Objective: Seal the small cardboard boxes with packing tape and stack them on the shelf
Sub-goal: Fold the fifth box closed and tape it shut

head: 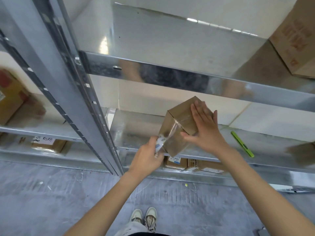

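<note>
A small brown cardboard box (177, 116) sits tilted at the front of the metal shelf (136, 133). Clear packing tape runs over its top edge and down its front face. My right hand (204, 128) lies flat on the box's top, fingers spread, pressing the tape down. My left hand (148, 155) grips a roll of clear packing tape (160, 143) at the box's lower left corner, with the strip still joined to the box.
A green utility knife (242, 143) lies on the same shelf to the right. Flat parcels (187, 164) sit on the shelf below, a large carton (296, 40) above right, more boxes (10, 99) left of the steel upright (81, 92). Concrete floor underfoot.
</note>
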A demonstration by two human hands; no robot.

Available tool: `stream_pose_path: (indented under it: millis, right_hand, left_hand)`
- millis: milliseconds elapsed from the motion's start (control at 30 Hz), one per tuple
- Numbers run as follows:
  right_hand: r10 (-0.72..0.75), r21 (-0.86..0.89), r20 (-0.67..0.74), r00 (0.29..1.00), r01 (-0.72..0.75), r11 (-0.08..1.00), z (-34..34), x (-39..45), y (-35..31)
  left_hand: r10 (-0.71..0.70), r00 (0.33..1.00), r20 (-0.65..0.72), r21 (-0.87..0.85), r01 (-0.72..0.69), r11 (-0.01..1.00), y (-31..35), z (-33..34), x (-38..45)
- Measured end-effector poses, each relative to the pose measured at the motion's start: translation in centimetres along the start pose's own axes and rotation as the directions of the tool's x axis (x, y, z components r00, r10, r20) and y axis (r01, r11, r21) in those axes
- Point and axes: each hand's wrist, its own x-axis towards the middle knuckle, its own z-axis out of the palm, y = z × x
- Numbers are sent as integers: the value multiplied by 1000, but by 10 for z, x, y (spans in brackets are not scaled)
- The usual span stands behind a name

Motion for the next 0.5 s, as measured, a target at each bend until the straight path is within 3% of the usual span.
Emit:
stream_pose_path:
  millis: [100,267,333,500]
  right_hand:
    - [6,-44,90,996,-2,999,-14,6,22]
    - [3,108,184,983,-23,994,-18,6,33]
    - [-31,169,164,986,3,986,-14,5,34]
    - [-31,256,131,991,-4,967,-15,3,32]
  left_hand:
    - [18,984,177,-341,44,939,5,10,-20]
    - [34,969,245,-589,121,799,7,35,-27]
    - [-6,972,236,-645,162,746,7,42,-22]
    - [-48,963,266,-634,213,744,-6,50,-9]
